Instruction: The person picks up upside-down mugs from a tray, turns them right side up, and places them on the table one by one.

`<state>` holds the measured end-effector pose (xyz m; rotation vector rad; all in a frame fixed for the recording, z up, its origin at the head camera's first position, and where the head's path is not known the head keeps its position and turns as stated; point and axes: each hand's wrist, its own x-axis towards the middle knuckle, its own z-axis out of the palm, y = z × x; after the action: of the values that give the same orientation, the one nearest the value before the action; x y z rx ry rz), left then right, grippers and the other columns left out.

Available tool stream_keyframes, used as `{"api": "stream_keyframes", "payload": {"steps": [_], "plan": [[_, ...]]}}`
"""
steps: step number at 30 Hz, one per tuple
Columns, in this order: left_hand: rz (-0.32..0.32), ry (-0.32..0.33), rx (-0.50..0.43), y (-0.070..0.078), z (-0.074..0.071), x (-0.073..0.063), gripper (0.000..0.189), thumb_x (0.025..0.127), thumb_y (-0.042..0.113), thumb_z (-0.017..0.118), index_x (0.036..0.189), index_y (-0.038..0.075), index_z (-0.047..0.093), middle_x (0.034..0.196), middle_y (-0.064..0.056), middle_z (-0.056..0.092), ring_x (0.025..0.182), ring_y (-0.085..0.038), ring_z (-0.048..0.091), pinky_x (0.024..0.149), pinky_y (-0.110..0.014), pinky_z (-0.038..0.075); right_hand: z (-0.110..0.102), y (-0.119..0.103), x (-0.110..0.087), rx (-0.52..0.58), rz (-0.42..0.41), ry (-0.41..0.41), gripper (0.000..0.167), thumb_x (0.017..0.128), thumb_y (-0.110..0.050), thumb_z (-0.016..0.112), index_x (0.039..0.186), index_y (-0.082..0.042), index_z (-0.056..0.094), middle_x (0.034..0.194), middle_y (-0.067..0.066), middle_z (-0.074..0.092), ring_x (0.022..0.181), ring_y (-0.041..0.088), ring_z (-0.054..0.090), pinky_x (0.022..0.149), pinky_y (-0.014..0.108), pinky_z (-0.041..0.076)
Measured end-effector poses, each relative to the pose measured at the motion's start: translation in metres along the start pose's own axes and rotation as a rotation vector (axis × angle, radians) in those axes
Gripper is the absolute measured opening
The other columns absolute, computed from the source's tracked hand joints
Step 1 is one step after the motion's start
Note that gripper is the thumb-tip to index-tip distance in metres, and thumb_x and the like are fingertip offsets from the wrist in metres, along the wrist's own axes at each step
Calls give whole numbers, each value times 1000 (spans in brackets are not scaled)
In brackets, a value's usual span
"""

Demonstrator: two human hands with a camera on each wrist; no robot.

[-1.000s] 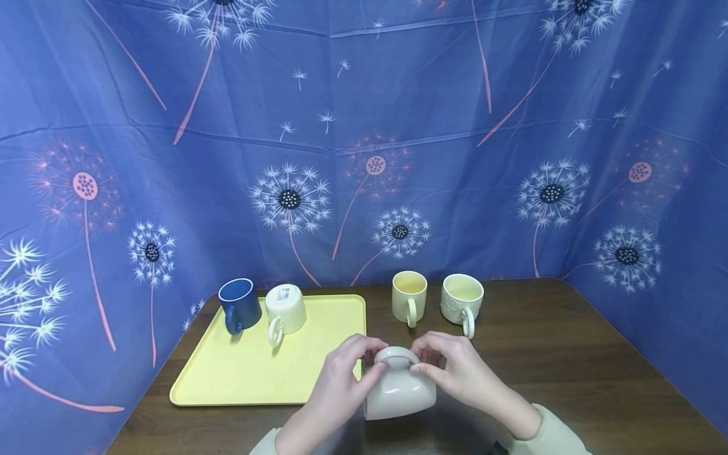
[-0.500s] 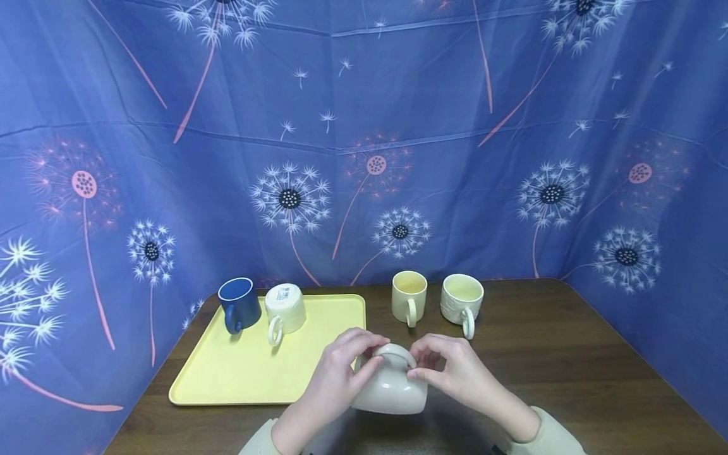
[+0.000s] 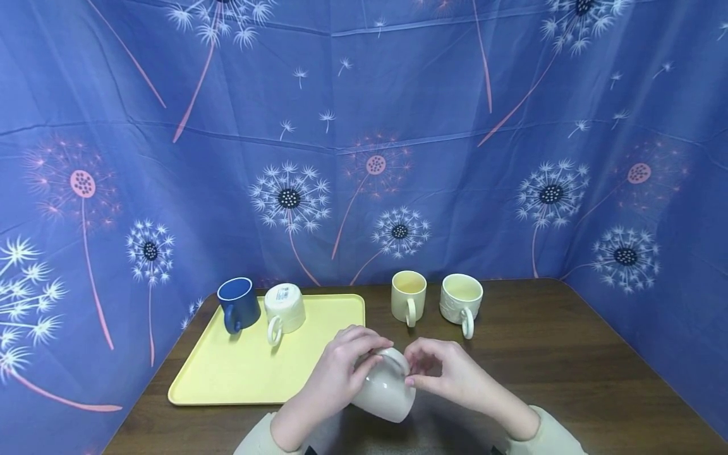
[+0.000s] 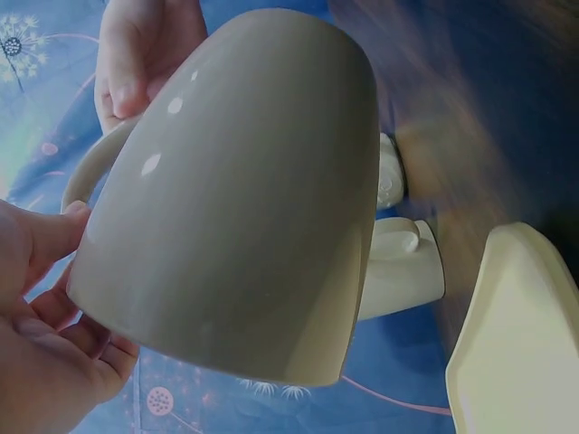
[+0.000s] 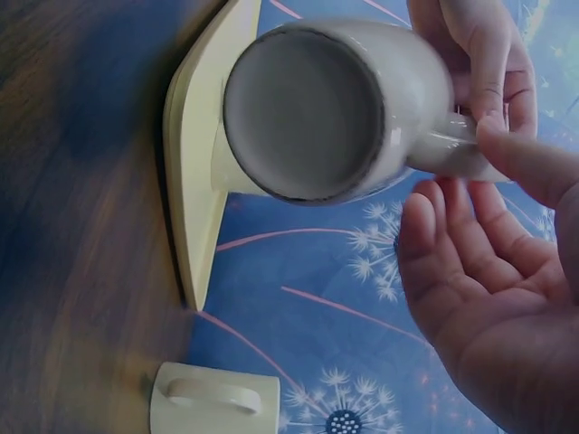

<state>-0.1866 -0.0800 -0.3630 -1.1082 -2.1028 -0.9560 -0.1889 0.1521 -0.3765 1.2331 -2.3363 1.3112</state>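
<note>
A glossy off-white mug (image 3: pixel 385 395) is held on its side over the front of the table, handle upward. My left hand (image 3: pixel 344 370) grips it at the rim end, thumb and fingers at the edge in the left wrist view. At the handle (image 5: pixel 457 149), my right hand (image 3: pixel 449 374) pinches with the thumb on top and the fingers below. The dark-edged base (image 5: pixel 303 113) faces the right wrist camera, and the mug's inside is hidden.
On the left lies a yellow tray (image 3: pixel 244 379) bearing a blue mug (image 3: pixel 244 306) and an upside-down white mug (image 3: pixel 290 313). Behind my hands stand a cream mug (image 3: pixel 404 308) and a patterned white mug (image 3: pixel 455 309). A blue dandelion-print cloth (image 3: pixel 455 189) surrounds the wooden table (image 3: pixel 569 379).
The held mug has shifted slightly left and turned, its right end swinging down toward me. Both hands stay on it, while the other mugs and the tray keep their places.
</note>
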Motion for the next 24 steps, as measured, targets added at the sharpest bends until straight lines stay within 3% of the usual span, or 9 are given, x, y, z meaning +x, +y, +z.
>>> {"api": "stream_keyframes", "payload": {"steps": [6, 13, 19, 24], "plan": [[90, 15, 29, -6, 1, 2, 19, 80, 8, 70, 98, 12, 71, 95, 3, 66, 90, -11, 60, 81, -26, 46, 0, 0, 2, 169, 46, -112, 19, 87, -12, 67, 105, -8, 61, 95, 8, 65, 84, 9, 63, 72, 28, 55], [193, 26, 65, -9, 0, 6, 18, 81, 9, 68, 98, 12, 72, 92, 2, 67, 87, -10, 61, 80, -26, 45, -1, -1, 7, 310, 106, -129, 16, 89, -6, 62, 105, -3, 62, 99, 14, 65, 92, 11, 64, 79, 30, 54], [201, 17, 64, -10, 1, 9, 17, 80, 7, 68, 96, 11, 72, 91, 2, 68, 87, -9, 61, 80, -26, 45, 0, -3, 11, 425, 207, -133, 16, 90, -6, 62, 105, 1, 63, 101, 15, 65, 95, 13, 64, 81, 30, 53], [173, -14, 50, -10, 1, 10, 16, 80, 10, 68, 95, 11, 73, 91, 3, 68, 88, -8, 61, 81, -25, 45, 1, -4, 13, 448, 282, -138, 17, 89, -9, 63, 101, 2, 63, 96, 3, 65, 89, 10, 64, 78, 27, 53]]}}
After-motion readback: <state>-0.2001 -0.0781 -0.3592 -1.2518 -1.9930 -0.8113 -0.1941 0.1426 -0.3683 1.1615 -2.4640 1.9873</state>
